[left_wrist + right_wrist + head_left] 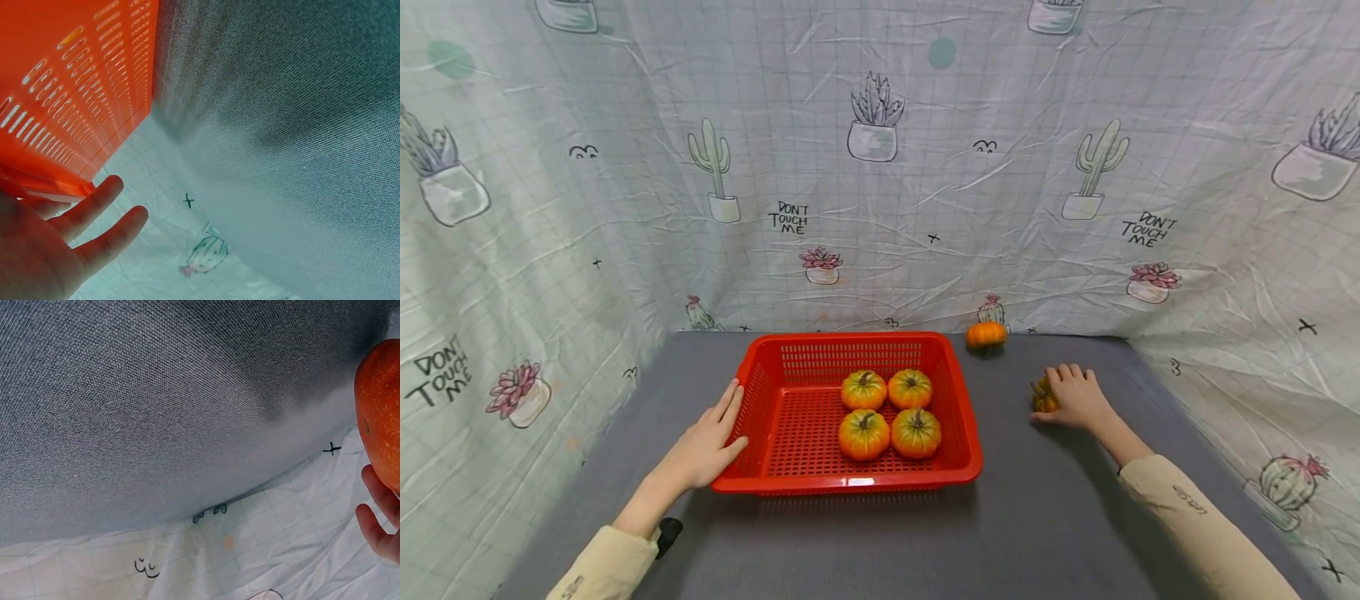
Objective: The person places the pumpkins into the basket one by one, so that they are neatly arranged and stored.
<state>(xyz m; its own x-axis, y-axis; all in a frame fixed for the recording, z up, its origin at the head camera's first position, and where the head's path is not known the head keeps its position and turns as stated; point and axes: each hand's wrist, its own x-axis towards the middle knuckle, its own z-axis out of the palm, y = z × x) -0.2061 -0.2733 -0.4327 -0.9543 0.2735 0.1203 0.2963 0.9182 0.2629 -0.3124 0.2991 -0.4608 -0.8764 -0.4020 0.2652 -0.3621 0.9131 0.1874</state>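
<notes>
A red plastic basket (850, 482) stands on the grey table, with several small orange-green pumpkins (863, 433) grouped in its right half. My left hand (709, 437) rests on the basket's left rim, thumb over the edge. Its fingers are fairly straight beside the basket wall (81, 81) in the left wrist view. To the right of the basket, my right hand (1075, 400) grips another small pumpkin (1043, 396) from its right side. That pumpkin (380, 412) shows as an orange side at the right edge of the right wrist view, fingertips against it.
One more orange pumpkin (986, 335) lies near the table's back edge, just right of the basket. A pale curtain (925, 200) printed with potted cacti hangs behind and at both sides of the grey table (865, 550).
</notes>
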